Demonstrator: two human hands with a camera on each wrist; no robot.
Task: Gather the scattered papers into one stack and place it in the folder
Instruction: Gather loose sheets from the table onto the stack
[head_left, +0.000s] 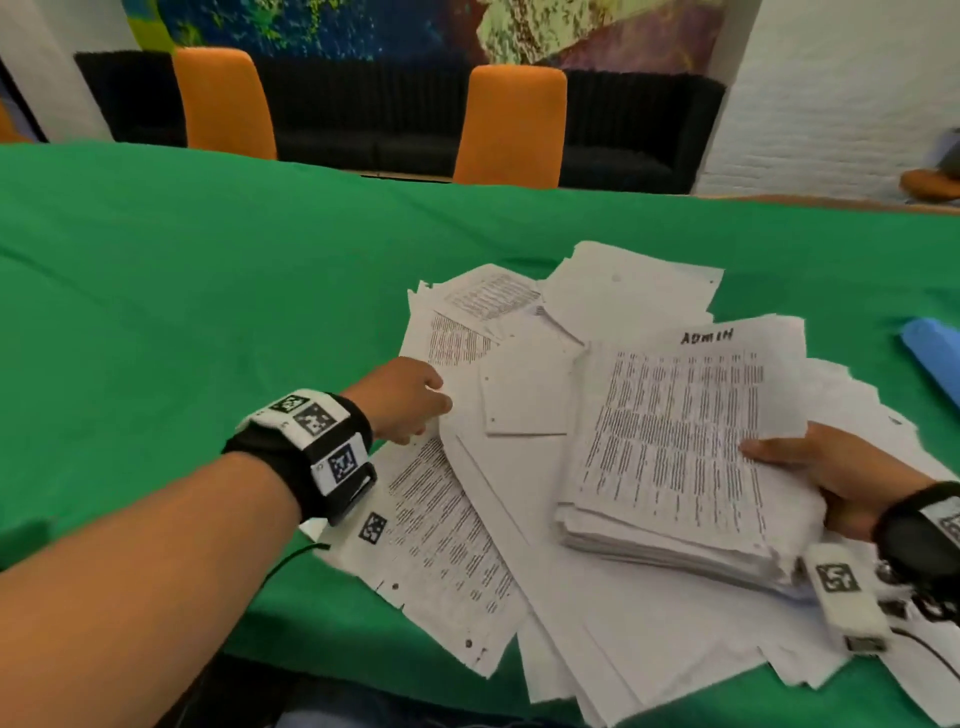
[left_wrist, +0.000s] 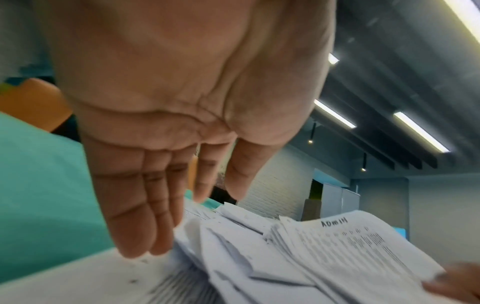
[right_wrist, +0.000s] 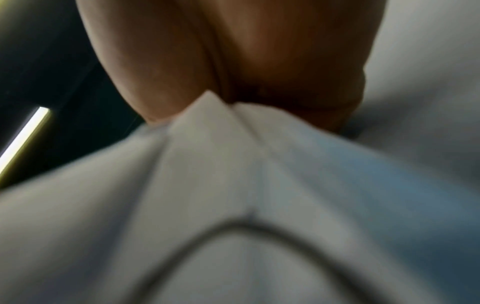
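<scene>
1. My right hand (head_left: 852, 480) grips the gathered stack (head_left: 675, 457) (top sheet reads ADMIN) at four o'clock.
2. My left hand (head_left: 402, 397), fingers straight, touches loose papers (head_left: 447, 530) at nine o'clock.
3. The blue folder (head_left: 935, 358) lies at three o'clock.

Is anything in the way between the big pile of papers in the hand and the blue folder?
Nothing visible. The right hand holds the stack; only loose papers and bare green cloth lie toward the blue folder.

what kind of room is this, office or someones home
Most likely an office meeting room or lounge. A long table under green cloth has orange chairs along its far side, a black sofa stands behind them, and strip ceiling lights show from the left wrist.
</scene>
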